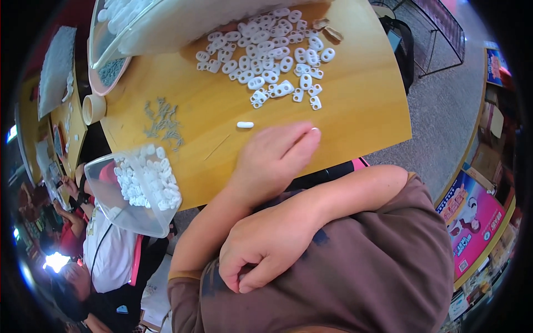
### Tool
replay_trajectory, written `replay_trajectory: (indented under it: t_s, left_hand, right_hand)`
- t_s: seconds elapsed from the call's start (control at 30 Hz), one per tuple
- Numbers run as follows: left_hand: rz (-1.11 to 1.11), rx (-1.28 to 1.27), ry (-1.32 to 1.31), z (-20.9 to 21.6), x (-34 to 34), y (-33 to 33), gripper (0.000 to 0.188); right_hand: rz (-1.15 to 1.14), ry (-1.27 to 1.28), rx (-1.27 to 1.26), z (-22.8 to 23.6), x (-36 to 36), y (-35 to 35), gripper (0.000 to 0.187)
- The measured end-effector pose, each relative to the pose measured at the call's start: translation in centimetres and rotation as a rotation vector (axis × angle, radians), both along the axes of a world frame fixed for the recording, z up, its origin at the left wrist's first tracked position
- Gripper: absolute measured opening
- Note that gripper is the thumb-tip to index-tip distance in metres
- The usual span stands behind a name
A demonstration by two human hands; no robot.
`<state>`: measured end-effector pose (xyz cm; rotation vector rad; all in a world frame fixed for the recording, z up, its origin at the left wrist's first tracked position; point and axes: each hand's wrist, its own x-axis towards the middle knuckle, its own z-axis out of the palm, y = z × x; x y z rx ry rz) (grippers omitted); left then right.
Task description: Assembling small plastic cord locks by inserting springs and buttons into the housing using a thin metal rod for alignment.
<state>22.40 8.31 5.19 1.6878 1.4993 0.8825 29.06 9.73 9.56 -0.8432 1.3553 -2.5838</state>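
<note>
My left hand (272, 158) lies palm down on the yellow wooden table (361, 105), fingers stretched out, with nothing visible in it. A single white oval plastic piece (245, 125) sits just beyond its knuckles. Farther back spreads a heap of several white plastic pieces with holes (266, 55). My right hand (258, 252) is off the table, its fingers curled against my left upper arm at the brown sleeve's edge. The right forearm crosses my body below the table's front edge.
A pile of small metal springs (164, 122) lies left of my hand. A clear tub of white pieces (139, 188) overhangs the table's left edge. A large clear container (139, 22), a pink bowl (111, 72) and a tape roll (93, 108) stand at the back left. Another person (105, 261) sits lower left.
</note>
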Motion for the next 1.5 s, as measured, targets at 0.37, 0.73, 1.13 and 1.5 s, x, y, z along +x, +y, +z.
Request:
replay_trajectory:
  t_s: [0.37,0.73,1.13,1.5]
  left_hand:
    - [0.774,0.280,-0.206,3.4,-6.2,-7.4,0.037]
    - [0.693,0.465,-0.330,5.6,-7.4,-9.6,0.048]
    - [0.883,0.161,-0.434,-0.6,-7.6,-5.3,0.041]
    - [0.814,0.328,0.239,-0.4,-8.5,-1.3,0.028]
  right_hand:
    - [0.008,-0.117,0.049,-0.7,-1.9,-0.8,0.013]
    - [0.119,-0.251,0.077,-0.7,-2.9,-1.7,0.013]
    - [-0.404,-0.611,-0.086,2.9,-2.2,2.1,0.032]
    - [-0.609,-0.352,0.201,2.5,-2.3,3.3,0.032]
